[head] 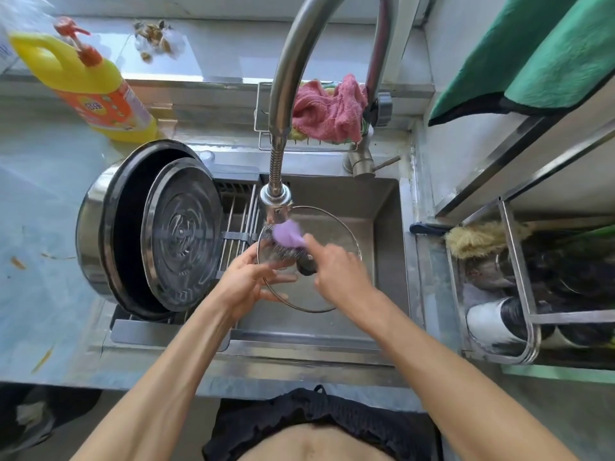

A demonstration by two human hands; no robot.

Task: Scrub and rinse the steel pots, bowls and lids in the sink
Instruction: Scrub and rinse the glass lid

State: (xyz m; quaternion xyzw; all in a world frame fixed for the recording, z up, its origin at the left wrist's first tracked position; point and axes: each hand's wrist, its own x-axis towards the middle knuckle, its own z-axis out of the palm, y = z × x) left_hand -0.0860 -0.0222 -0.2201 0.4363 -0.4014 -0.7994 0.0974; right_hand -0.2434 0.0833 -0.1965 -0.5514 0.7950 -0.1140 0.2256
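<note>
The right hand (336, 271) reaches in over the sink (386, 207) with its fingers curled round a scrubber with a purple handle (288, 232), whose steel-wool head lies against a glass lid (332, 227). The left hand (246, 281) grips that lid at its near-left rim, fingers spread under the edge and thumb on top, holding it tilted just below the faucet head (276, 197).

What the next stroke turns on: the lid's face lies ahead of and between both hands, its dark knob (306, 264) just left of the right knuckles, and the scrubber's handle points away and to the left, towards the spout. The right hand is the one over the glass, so it looks best placed to sweep across, while the left steadies and could turn the rim. Whether water is running I cannot tell.

A large steel pot (96, 227) with a ridged steel lid (181, 234) leaning inside it stands on the drain rack at the sink's left, well apart from the right hand and nearer the left.
</note>
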